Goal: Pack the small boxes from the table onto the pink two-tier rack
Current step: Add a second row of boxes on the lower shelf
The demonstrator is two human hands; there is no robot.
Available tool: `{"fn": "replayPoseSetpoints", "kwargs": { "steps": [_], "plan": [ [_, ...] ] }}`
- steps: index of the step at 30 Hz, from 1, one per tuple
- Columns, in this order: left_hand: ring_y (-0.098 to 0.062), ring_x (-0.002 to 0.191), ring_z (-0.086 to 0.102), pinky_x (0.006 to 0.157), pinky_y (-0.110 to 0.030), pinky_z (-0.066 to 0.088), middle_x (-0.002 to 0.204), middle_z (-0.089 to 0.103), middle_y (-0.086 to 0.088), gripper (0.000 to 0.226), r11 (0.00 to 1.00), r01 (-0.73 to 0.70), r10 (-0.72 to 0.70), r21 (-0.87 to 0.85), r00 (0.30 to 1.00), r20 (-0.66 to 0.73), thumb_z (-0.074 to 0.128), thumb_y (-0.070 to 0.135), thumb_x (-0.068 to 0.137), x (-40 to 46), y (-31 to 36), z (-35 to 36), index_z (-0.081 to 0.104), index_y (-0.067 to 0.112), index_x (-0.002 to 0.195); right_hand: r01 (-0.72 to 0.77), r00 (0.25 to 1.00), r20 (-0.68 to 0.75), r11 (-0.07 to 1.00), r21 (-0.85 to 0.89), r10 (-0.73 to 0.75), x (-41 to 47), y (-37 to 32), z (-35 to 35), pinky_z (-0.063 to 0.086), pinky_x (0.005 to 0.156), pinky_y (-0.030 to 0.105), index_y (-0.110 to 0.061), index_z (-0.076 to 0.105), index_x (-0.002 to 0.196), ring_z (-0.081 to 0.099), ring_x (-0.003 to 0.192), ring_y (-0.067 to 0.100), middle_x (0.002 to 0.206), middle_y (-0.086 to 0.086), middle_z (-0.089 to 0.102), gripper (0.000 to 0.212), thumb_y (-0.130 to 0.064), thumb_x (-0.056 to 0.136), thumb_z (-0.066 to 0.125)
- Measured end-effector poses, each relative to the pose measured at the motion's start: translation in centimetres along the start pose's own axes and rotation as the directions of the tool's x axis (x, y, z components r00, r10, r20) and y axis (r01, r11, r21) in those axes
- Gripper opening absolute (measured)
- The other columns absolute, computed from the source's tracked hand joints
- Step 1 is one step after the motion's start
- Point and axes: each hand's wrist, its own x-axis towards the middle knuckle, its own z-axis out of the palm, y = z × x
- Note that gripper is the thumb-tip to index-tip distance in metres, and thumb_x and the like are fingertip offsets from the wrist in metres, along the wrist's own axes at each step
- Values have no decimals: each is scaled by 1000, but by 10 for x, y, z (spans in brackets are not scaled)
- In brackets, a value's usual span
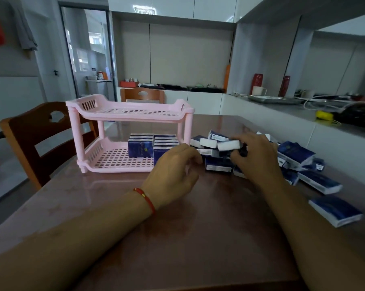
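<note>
The pink two-tier rack [89, 152] stands on the table at the left. Its lower tier holds two rows of upright blue boxes [140, 147] at the right end; its top tier is bare. A heap of small blue-and-white boxes [297, 154] lies to the right of the rack. My right hand [259, 156] is over the heap and grips a box [228, 145] by its end, held above the others. My left hand [175, 166] hovers in front of the rack's right end, fingers loosely curled, holding nothing.
A lone box [336, 210] lies near the table's right edge. Wooden chairs [32, 133] stand behind and left of the rack. A grey counter [303, 114] with cups, cables and a tray runs along the right.
</note>
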Motion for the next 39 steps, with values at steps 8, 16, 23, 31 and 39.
{"fn": "replayPoseSetpoints", "kwargs": {
  "steps": [8,16,23,31,39],
  "plan": [
    [-43,108,67,85,-44,61,120,67,-29,33,45,506,-525,-861,746,411,61,10,97,8,37,-1,58,-5,126,196,953,85,803,563,-291,-7,-40,-11,50,95,17,-17,73,109,59,116,3,120,-8,67,43,7,75,67],
    [-40,86,72,80,-54,60,94,73,-23,62,572,508,-494,-644,840,224,68,-2,87,0,1,-1,48,32,135,-71,971,237,981,180,26,6,11,-16,51,88,30,-28,68,117,60,99,13,105,-12,62,38,-19,80,74],
    [-34,83,71,68,-45,61,92,72,-12,49,751,395,-380,-529,914,144,68,11,82,0,-4,4,50,36,121,-40,842,536,998,-51,61,5,30,-16,45,100,35,-26,58,133,52,122,23,133,2,57,58,-24,78,79],
    [-14,85,67,80,-45,59,91,64,7,30,845,276,-301,-459,953,20,70,21,87,2,-5,4,57,30,113,-437,899,343,534,723,271,14,-1,-19,55,67,45,-9,74,85,67,78,27,85,12,73,28,-11,91,47],
    [-9,109,63,93,-33,54,120,65,5,25,877,190,-152,-441,981,121,61,16,97,1,-15,11,64,28,119,-471,878,452,448,760,157,8,-10,1,52,67,32,-18,74,90,65,77,15,89,4,72,34,-7,96,43]
  ]
}}
